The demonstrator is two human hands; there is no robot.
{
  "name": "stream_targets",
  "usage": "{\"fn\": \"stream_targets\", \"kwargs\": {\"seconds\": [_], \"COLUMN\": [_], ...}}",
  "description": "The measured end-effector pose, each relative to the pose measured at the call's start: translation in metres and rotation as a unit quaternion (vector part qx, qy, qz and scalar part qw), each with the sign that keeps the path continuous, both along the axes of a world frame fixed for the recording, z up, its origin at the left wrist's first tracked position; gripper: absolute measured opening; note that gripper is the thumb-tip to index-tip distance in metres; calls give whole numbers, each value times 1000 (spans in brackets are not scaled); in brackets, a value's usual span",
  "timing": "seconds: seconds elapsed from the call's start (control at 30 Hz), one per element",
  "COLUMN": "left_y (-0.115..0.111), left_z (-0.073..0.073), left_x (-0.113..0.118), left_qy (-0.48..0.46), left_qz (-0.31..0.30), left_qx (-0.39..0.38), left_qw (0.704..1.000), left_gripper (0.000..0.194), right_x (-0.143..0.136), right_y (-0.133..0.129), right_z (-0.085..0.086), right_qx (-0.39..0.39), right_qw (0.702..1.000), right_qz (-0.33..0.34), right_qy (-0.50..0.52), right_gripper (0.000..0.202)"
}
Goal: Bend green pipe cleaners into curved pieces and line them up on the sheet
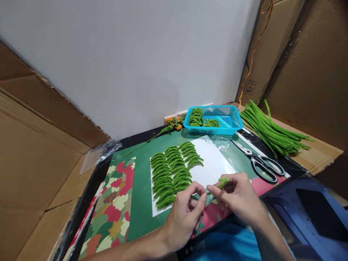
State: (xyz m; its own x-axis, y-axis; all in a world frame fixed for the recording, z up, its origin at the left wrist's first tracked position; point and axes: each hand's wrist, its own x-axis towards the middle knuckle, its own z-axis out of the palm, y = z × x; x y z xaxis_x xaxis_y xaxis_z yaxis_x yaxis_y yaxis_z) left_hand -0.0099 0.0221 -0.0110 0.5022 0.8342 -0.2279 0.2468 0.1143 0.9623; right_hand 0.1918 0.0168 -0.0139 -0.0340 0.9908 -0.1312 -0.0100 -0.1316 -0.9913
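Note:
My right hand [236, 194] is closed on a green pipe cleaner [223, 182], whose fuzzy end sticks up between the fingers. Close beside it, my left hand [186, 210] pinches the other end of the same piece with thumb and forefinger; the part between the fingertips is mostly hidden. Just beyond both hands lies a white sheet [212, 156]. Curved, leaf-like green pipe cleaner pieces [164, 177] are laid on it in three columns, the right one shorter.
A blue basket [228, 130] at the back holds more curved green pieces. Black-handled scissors [258, 159] lie on the right, near a bundle of long green pipe cleaners [274, 130]. An orange-flowered stem [160, 132] rests at the back left. Cardboard [35, 152] stands on both sides.

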Motion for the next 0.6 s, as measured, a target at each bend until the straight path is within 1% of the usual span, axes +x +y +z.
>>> {"fn": "stream_targets", "kwargs": {"seconds": [0.1, 0.17, 0.23, 0.4, 0.6], "left_y": [1, 2, 3, 7, 8], "left_z": [0, 0, -1, -1, 0], "left_x": [1, 2, 2, 4, 3], "left_qy": [4, -7, -27, -55, -66], "left_qz": [5, -1, -8, -13, -18], "left_qx": [-2, -13, -25, -43, -56], "left_qw": [1000, 1000, 999, 997, 996], "left_gripper": [39, 39, 38, 41, 42], "right_x": [-1, 0, 1, 2, 0], "right_y": [-1, -2, -3, -1, 0], "right_z": [0, 0, 0, 0, 2], "right_qx": [10, 14, 15, -9, -14], "right_qw": [999, 998, 999, 999, 996], "right_qz": [-16, -17, -8, 18, 27], "right_qy": [-45, -57, -41, 49, 81], "right_gripper": [55, 55, 53, 47, 47]}}
